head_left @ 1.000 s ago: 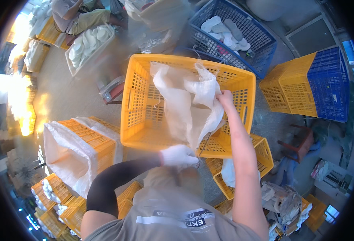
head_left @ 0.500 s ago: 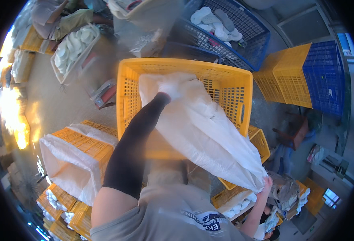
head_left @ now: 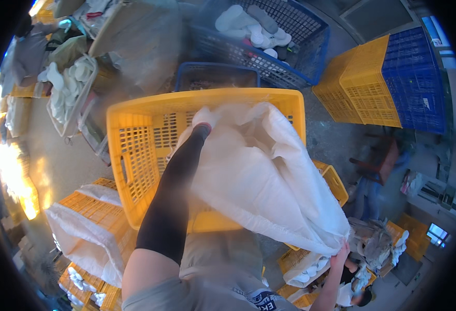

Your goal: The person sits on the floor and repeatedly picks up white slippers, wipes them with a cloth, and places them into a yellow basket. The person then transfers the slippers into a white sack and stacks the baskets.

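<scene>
A large white woven sack (head_left: 264, 181) lies slantwise across the yellow plastic crate (head_left: 129, 98) in front of me, partly inside it and partly over its right near side. My left hand (head_left: 203, 118), in a white glove below a black sleeve, is closed at the sack's far left edge within the crate. Its fingers are blurred and blend into the white cloth. At lower right, my bare right hand (head_left: 340, 255) grips the gathered near corner of the sack. Folds hang open in the sack's far part.
Blue crates stand beyond, one (head_left: 310, 57) with white and grey sock-like items. Stacked yellow crates (head_left: 362, 78) are at right, next to blue ones. A sack-lined crate (head_left: 83, 228) lies at left. A person (head_left: 31, 52) sits at far left by a bin of white items (head_left: 72, 88).
The sack has spread wider, with folds opening in its far part. The yellow crate now appears farther left and lower in view. Both hands stay on the sack.
</scene>
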Available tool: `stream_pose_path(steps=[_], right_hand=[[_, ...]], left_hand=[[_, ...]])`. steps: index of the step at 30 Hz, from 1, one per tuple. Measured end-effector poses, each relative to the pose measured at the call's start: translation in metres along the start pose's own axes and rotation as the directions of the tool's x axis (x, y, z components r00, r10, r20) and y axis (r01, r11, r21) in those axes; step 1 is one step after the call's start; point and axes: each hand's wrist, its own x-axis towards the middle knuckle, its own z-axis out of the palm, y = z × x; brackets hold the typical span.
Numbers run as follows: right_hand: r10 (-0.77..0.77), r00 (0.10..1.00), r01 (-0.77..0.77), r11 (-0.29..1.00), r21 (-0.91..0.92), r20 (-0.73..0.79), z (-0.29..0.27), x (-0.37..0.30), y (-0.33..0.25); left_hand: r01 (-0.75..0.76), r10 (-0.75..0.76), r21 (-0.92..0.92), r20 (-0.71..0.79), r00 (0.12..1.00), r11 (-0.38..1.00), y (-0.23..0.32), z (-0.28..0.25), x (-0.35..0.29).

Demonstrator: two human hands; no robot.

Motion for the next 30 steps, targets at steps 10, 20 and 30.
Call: stream_pose_path(steps=[10,20,30], right_hand=[[-0.435,0.897,0.44,0.859,-0.26,0.078,0.147,0.185,-0.088],[-0.665,0.627,0.685,0.223,-0.694,0.406,0.579,0.337,-0.202],[-0.08,0.727,0.686,0.134,-0.716,0.682,0.298,0.339,0.067]], left_hand=[[-0.305,0.233,0.177,-0.959,0.159,0.936,-0.175,-0.26,-0.288],[0.427,-0.052,0.022,-0.986,0.161,0.904,-0.337,-0.345,-0.153],[0.209,-0.336,-0.354,-0.351,0.874,0.912,-0.497,-0.076,-0.222]])
